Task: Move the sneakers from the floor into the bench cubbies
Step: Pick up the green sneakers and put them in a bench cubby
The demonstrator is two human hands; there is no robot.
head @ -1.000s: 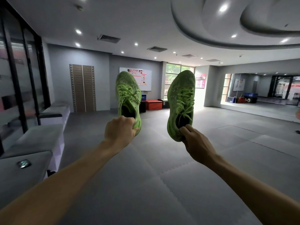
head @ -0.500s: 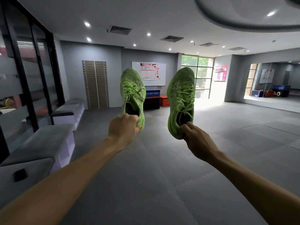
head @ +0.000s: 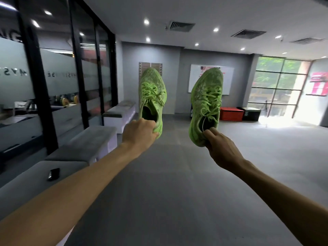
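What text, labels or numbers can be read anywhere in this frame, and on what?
"MYS": mirrored frosted lettering on the glass partition; the rest is unreadable.
"101": side of the black box, uncertain.
Whiteboard: print too blurred.
Pink poster: too blurred.
Green sneakers: no readable branding.

Left sneaker [head: 152,96] heel hidden inside left hand [head: 140,133]. Right sneaker [head: 206,103] heel collar covered by right hand [head: 221,150] fingers. Both forearms cut off at the bottom edge. Dark object [head: 53,174] on near bench [head: 26,181] top too blurred to identify. Cubby openings not visible.
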